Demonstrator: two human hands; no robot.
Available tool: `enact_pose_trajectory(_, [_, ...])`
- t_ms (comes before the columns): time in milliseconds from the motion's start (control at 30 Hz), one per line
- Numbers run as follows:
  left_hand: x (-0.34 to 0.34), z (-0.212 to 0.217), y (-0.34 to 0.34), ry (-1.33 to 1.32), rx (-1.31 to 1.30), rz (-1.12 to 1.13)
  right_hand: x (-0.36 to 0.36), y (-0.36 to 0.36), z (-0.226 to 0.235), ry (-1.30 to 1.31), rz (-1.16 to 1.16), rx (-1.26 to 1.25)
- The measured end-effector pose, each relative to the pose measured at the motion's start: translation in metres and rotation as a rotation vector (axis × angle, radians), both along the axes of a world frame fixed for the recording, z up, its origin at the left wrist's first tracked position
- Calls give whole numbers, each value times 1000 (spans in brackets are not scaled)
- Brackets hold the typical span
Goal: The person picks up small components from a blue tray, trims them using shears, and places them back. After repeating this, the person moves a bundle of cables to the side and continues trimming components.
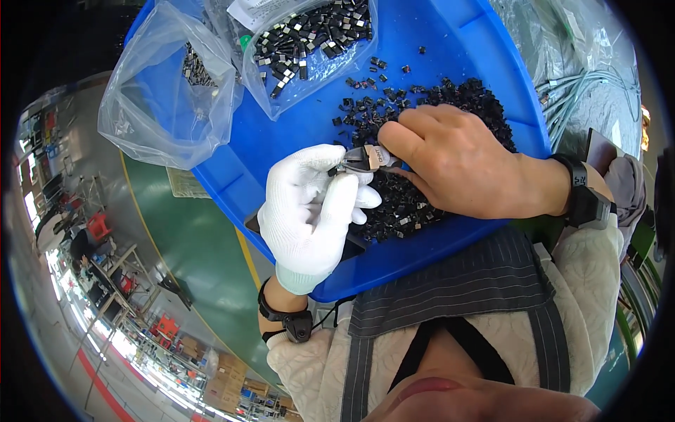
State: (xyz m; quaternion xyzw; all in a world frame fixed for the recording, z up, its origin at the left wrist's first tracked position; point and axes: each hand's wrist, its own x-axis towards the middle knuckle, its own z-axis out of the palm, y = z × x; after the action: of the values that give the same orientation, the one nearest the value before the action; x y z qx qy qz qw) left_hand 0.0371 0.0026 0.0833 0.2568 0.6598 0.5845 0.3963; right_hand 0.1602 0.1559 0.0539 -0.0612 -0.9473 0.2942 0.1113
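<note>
My left hand point(302, 214), in a white knit glove, is closed, thumb and index finger pinching a small dark piece point(337, 169) that is mostly hidden. My bare right hand point(457, 162) is wrapped round a pair of pliers point(361, 159), whose short metal jaws point left and meet the piece at my left fingertips. Both hands are above a blue plastic tub point(246, 165). Beneath and beyond them lies a heap of small black pieces point(401, 207), some with shiny metal bits.
At the tub's far side, a clear bag point(309, 42) holds many black parts with metal ends. Another clear bag point(165, 105), with metallic parts inside, hangs over the left rim. Bundled pale cables point(583, 88) lie on plastic wrap at the right. Green floor shows left.
</note>
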Motion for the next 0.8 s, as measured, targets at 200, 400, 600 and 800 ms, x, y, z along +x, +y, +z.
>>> enact_pose_trajectory(200, [-4,3,-2,-90,-4,-3,-3,8,19,-334,152,-442])
enact_pose_trajectory(400, [-7,5,-2,-220,12,10,-7,15,24,-439,232,-700])
enact_pose_trajectory(600, [-8,5,-1,-196,-7,-1,-4,9,12,-190,129,-339])
enact_pose_trajectory(800, [-7,5,0,-213,-20,-1,-1,11,8,-120,100,-230])
